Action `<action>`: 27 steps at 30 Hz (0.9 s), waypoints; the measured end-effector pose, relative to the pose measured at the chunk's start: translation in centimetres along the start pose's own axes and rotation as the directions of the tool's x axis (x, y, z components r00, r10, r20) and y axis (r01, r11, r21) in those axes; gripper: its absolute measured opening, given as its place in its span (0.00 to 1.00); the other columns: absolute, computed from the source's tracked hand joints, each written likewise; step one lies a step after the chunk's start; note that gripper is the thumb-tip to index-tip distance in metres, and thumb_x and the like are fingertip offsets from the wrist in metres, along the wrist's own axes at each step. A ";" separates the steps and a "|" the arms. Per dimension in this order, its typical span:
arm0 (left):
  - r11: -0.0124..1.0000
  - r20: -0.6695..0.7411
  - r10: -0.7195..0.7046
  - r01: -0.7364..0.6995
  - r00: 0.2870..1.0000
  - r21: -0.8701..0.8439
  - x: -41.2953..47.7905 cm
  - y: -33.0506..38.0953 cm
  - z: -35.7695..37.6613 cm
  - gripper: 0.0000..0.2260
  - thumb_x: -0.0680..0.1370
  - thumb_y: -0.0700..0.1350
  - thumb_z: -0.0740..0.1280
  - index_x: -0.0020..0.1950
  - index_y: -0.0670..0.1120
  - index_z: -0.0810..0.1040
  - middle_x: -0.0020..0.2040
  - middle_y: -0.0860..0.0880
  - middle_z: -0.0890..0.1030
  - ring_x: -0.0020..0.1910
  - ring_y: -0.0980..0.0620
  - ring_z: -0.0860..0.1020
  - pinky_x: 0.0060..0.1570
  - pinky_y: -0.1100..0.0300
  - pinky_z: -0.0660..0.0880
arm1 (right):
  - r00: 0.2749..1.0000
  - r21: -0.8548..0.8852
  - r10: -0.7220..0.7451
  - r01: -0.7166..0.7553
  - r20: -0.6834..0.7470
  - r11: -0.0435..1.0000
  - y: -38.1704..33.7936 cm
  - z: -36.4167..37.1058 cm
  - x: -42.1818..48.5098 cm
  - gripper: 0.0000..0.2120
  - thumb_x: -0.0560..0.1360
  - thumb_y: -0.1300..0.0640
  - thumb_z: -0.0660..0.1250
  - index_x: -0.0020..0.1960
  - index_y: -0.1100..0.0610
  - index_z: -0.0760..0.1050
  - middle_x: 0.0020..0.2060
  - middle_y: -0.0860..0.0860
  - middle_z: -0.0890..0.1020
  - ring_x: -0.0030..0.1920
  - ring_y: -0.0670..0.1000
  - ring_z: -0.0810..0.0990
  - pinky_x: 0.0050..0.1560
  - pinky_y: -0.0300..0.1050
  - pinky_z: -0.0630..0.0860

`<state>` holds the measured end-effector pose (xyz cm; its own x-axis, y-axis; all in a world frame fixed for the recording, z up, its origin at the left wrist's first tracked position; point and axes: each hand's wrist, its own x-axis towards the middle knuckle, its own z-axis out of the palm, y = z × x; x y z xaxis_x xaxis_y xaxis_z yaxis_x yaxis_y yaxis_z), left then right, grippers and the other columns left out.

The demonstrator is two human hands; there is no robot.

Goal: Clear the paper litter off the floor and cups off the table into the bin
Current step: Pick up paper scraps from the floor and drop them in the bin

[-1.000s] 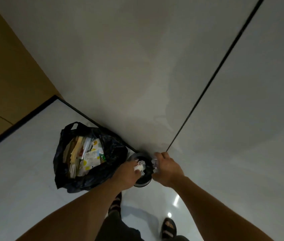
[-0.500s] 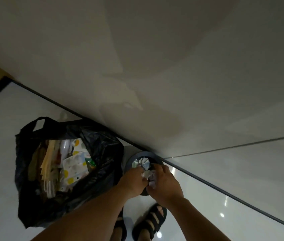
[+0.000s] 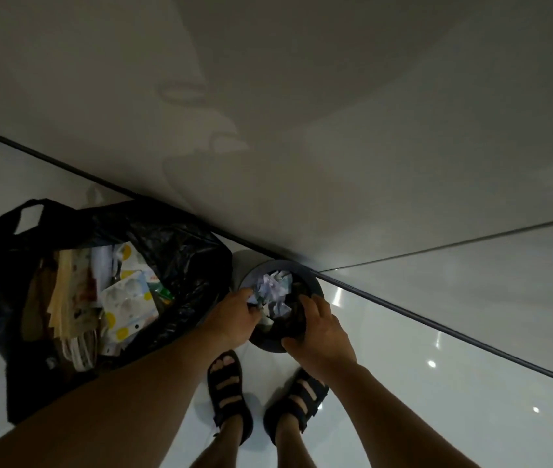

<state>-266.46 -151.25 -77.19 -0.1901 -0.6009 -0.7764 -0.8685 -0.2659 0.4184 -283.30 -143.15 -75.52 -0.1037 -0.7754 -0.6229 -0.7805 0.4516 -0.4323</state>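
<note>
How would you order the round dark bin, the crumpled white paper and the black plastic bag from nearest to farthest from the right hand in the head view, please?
1. Round dark bin: the right hand grips its near rim.
2. Crumpled white paper: inside the bin, just left of the fingers.
3. Black plastic bag: far left, beyond the bin.

Glossy floor (image 3: 437, 383) under bin (image 3: 265, 344), black bag (image 3: 180, 244)

We see a black bag (image 3: 180, 244), white packaging with yellow dots (image 3: 128, 298), pale crumpled paper (image 3: 273, 287) and a seemingly dark-grey bin (image 3: 311, 278).
</note>
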 end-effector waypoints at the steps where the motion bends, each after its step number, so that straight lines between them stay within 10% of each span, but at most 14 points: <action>1: 0.999 -0.005 0.010 -0.009 1.000 0.038 -0.6 0.5 -0.6 0.20 0.79 0.47 0.62 0.71 0.46 0.68 0.69 0.42 0.71 0.66 0.43 0.71 0.61 0.57 0.68 | 1.000 0.000 0.012 -0.012 0.011 1.000 0.1 -0.5 -0.8 0.38 0.71 0.43 0.69 0.75 0.49 0.56 0.72 0.50 0.63 0.65 0.54 0.71 0.61 0.48 0.76; 16: 0.763 0.142 0.413 -0.427 0.899 0.485 -19.4 18.2 -5.3 0.23 0.76 0.53 0.62 0.70 0.48 0.68 0.66 0.45 0.72 0.64 0.44 0.70 0.62 0.48 0.70 | 0.971 -0.030 0.165 -0.173 -0.173 0.984 -0.8 -16.9 -19.5 0.39 0.74 0.38 0.66 0.78 0.48 0.53 0.77 0.53 0.57 0.75 0.58 0.60 0.68 0.56 0.68; 27: 0.320 0.495 0.550 -0.717 0.673 0.619 -33.8 23.6 -1.0 0.27 0.77 0.55 0.60 0.75 0.51 0.61 0.73 0.48 0.65 0.70 0.46 0.64 0.68 0.51 0.65 | 0.783 0.198 0.502 -0.461 -0.368 0.865 -1.2 -16.7 -39.1 0.39 0.74 0.37 0.64 0.78 0.47 0.52 0.77 0.52 0.56 0.74 0.57 0.60 0.66 0.56 0.71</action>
<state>-280.04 -137.96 -40.62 -0.8321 -0.1770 -0.5257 -0.4248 0.8128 0.3987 -288.59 -120.75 -39.74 -0.6997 -0.5429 -0.4645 -0.5053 0.8356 -0.2154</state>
